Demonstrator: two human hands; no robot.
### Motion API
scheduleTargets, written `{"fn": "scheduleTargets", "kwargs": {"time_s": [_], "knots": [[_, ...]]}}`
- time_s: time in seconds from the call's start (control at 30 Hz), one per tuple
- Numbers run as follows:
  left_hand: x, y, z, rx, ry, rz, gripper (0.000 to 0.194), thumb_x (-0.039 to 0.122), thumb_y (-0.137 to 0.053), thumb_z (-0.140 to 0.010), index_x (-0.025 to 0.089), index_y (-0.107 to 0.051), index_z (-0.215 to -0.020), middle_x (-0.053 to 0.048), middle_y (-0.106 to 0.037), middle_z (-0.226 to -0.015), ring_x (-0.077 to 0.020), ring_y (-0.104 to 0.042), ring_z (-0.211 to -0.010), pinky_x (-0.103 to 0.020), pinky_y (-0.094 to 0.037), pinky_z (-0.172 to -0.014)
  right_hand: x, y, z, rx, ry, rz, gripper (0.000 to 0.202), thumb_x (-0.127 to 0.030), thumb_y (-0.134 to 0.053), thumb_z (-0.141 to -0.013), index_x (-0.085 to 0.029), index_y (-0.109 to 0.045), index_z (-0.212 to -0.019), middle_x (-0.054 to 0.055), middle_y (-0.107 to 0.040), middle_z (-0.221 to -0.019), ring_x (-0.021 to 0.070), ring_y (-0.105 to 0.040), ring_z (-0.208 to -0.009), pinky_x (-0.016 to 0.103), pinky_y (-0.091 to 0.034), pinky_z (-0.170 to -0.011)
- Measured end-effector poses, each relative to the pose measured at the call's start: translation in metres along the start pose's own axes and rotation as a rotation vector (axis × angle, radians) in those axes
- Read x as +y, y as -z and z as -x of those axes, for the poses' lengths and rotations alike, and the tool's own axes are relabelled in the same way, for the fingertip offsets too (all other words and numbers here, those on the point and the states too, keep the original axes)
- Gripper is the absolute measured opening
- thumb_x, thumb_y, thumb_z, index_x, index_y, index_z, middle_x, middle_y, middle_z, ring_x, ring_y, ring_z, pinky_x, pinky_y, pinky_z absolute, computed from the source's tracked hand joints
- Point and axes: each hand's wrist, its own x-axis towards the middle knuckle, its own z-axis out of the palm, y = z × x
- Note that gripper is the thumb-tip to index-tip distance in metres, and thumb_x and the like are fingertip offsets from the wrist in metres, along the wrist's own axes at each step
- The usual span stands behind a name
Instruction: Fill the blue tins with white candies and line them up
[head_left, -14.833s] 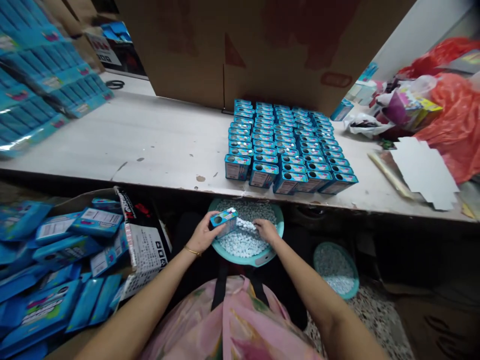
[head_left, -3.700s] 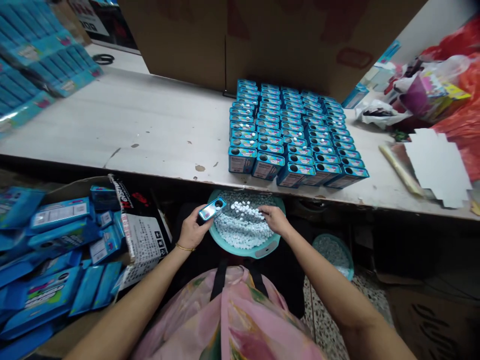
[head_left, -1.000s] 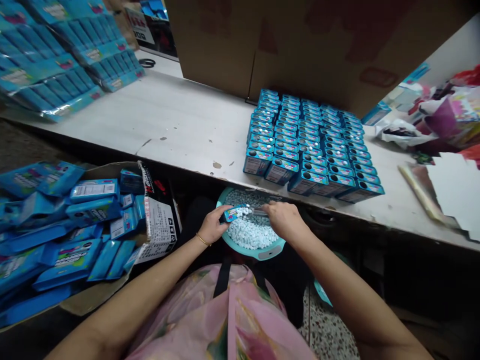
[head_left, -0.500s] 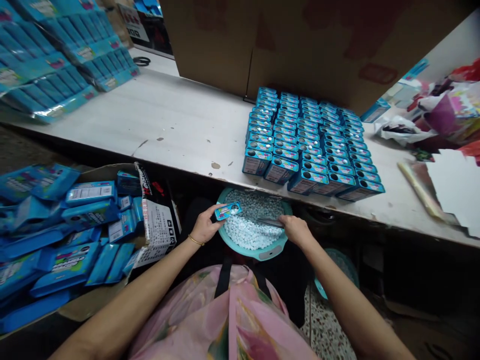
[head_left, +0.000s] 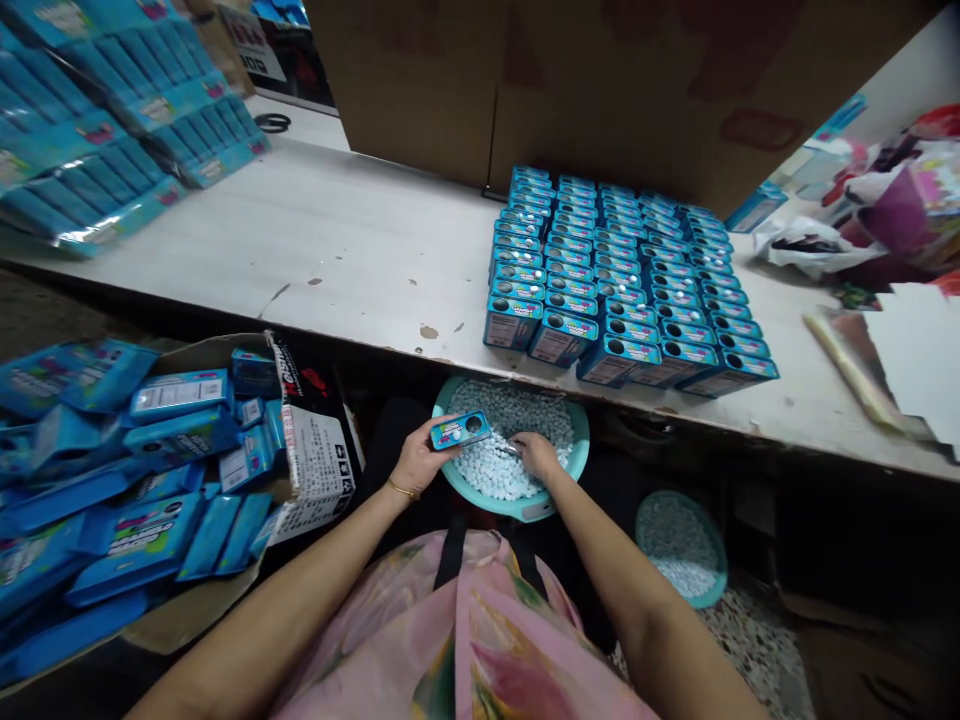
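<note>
A round teal plastic basin [head_left: 582, 450] sits between the person's forearms, filled with small pale-blue and white pellets [head_left: 495, 475]. Over the left part of this basin, the left hand [head_left: 418, 462] has its fingers and thumb closed around a narrow, blue, printed box [head_left: 447, 434], whose upturned end shows a dark round hole toward the basin's middle and a white speck on the printed face. A thin gold-coloured bracelet [head_left: 405, 490] circles that wrist. Inside the basin, the right hand [head_left: 537, 458] is low over the pellets, its fingers drawn together on a slim grey, metallic-looking tool [head_left: 511, 449]; the hand and pellets hide most of the tool's shape. Beyond the basin runs a long white table [head_left: 375, 260] with chipped paint; on it, beyond and to the right of the basin, matching blue boxes [head_left: 615, 290] stand upright in close rows, holes upward, a few with white pellets on top. Behind these rows rises a large brown cardboard carton [head_left: 600, 90]. Left of the basin is an open printed carton [head_left: 315, 450] heaped with blue boxes lying at mixed angles. Right of the basin and lower down, a smaller teal basin [head_left: 721, 565] also holds pale pellets.
</note>
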Motion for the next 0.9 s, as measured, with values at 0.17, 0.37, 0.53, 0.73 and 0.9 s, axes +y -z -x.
{"fn": "scheduleTargets", "kwargs": {"time_s": [0.17, 0.37, 0.53, 0.73, 0.9], "knots": [[0.009, 0.015, 0.001, -0.016, -0.082, -0.040, 0.046, 0.028, -0.064, -0.064, 0.014, -0.054, -0.106, -0.009, -0.057, -0.113, -0.0212, -0.053, -0.104, -0.039, -0.038, -0.095, 0.024, 0.006, 0.008, 0.102, -0.001, -0.290, 0.034, -0.024, -0.031, -0.084, -0.019, -0.059, -0.103, 0.002, -0.064, -0.093, 0.0141, -0.056, -0.086, 0.023, -0.042, -0.074], [0.003, 0.009, 0.000, 0.036, -0.084, -0.096, 0.045, 0.026, -0.064, -0.063, 0.014, -0.054, -0.106, -0.007, -0.061, -0.107, -0.0195, -0.057, -0.097, -0.036, -0.043, -0.090, 0.045, 0.047, 0.044, 0.183, -0.009, -0.340, 0.030, -0.027, -0.037, -0.082, -0.023, -0.061, -0.099, 0.001, -0.065, -0.089, 0.0143, -0.057, -0.084, 0.023, -0.041, -0.073], [0.002, -0.007, -0.008, 0.045, -0.100, -0.223, 0.041, 0.018, -0.059, -0.064, 0.016, -0.056, -0.104, -0.006, -0.061, -0.106, -0.0193, -0.057, -0.096, -0.034, -0.043, -0.088, 0.023, 0.094, 0.069, 0.184, 0.008, -0.140, 0.033, -0.024, -0.035, -0.082, -0.029, -0.059, -0.105, 0.000, -0.063, -0.100, 0.0147, -0.055, -0.092, 0.022, -0.039, -0.075], [0.005, -0.018, -0.011, 0.005, -0.205, -0.349, 0.042, 0.012, -0.053, -0.064, 0.019, -0.056, -0.105, -0.004, -0.060, -0.107, -0.0182, -0.055, -0.099, -0.033, -0.042, -0.090, -0.010, 0.118, 0.081, 0.154, -0.021, 0.148, 0.042, -0.015, -0.036, -0.078, -0.035, -0.054, -0.110, 0.000, -0.061, -0.101, 0.0159, -0.057, -0.085, 0.024, -0.038, -0.067], [0.005, -0.020, -0.011, 0.005, -0.236, -0.352, 0.042, 0.010, -0.052, -0.064, 0.019, -0.055, -0.105, -0.004, -0.060, -0.106, -0.0184, -0.055, -0.098, -0.034, -0.043, -0.089, -0.013, 0.120, 0.088, 0.130, -0.042, 0.222, 0.042, -0.015, -0.033, -0.080, -0.032, -0.051, -0.115, 0.004, -0.059, -0.103, 0.0157, -0.057, -0.083, 0.024, -0.037, -0.065]]}}
